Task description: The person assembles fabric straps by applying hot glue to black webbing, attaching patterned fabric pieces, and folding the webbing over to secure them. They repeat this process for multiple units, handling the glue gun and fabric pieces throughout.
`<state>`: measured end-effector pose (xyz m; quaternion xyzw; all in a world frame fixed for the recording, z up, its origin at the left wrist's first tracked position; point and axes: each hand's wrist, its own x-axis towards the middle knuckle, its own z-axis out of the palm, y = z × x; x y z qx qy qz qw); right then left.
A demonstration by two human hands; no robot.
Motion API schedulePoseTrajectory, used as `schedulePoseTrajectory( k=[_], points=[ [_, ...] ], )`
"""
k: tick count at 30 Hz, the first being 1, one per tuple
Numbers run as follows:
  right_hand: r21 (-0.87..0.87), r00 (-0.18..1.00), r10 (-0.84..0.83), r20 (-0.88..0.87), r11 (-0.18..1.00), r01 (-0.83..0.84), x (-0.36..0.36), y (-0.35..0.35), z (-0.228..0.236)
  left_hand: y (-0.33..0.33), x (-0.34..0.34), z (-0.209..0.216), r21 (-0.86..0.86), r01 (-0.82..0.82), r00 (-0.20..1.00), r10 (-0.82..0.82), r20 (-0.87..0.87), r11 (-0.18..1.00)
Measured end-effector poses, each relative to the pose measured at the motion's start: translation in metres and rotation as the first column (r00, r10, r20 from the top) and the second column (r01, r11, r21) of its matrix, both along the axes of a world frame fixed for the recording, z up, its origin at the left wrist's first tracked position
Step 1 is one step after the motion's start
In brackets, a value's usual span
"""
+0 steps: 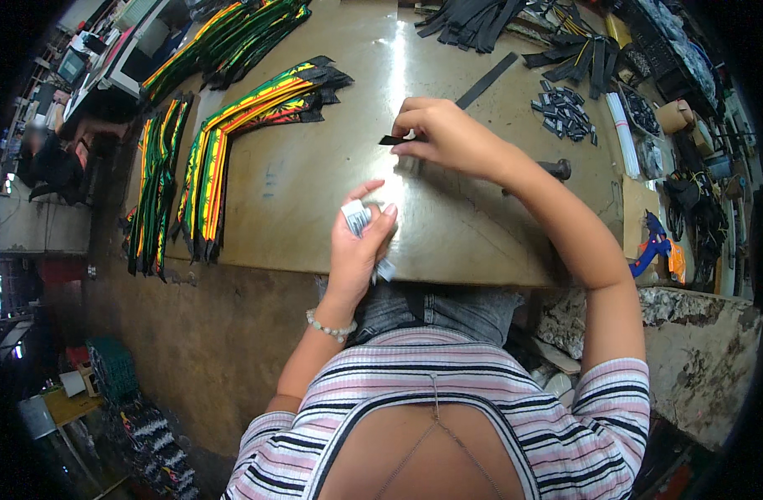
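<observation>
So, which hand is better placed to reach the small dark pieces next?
Probably the right hand: it is nearer to the small dark pieces, though it holds a black strap. The left hand is farther away and holds white labels.

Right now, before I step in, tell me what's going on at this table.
A person is handling small pieces with both hands. The left hand holds white tags, while the right hand pinches a black strip above the table. The two are apart. Patterned straps lie at the left, and a pile of small dark pieces sits at the right.
</observation>
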<state>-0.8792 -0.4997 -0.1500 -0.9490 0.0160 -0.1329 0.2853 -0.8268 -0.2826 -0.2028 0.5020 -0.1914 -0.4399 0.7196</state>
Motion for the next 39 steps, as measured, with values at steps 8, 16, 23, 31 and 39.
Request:
schedulePoseTrajectory(
  k=[8,16,23,31,39],
  points=[
    [0.086,0.947,-0.05,0.316,0.996,0.024,-0.032,0.046,0.064,-0.009,-0.006,0.022,0.076,0.159,0.836,-0.176,0.52,0.984],
    [-0.022,0.847,-0.431,0.31,0.888,0.46,0.015,-0.112,0.015,0.028,-0.038,0.0,0.289,0.645,0.733,-0.679,0.028,0.708],
    [-0.065,0.789,-0.546,0.281,0.81,0.583,0.052,-0.166,-0.095,0.035,-0.01,0.015,0.479,0.724,0.512,-0.852,0.108,0.496],
    [-0.019,0.777,-0.563,0.282,0.806,0.592,-0.051,-0.054,-0.021,0.009,0.004,0.015,0.379,0.015,0.106,-0.379,0.92,0.925],
    [0.224,-0.135,-0.962,0.236,-0.081,0.971,-0.323,0.01,-0.04,0.012,0.009,0.012,0.401,0.0,-0.013,-0.401,0.916,0.916]
  ],
)
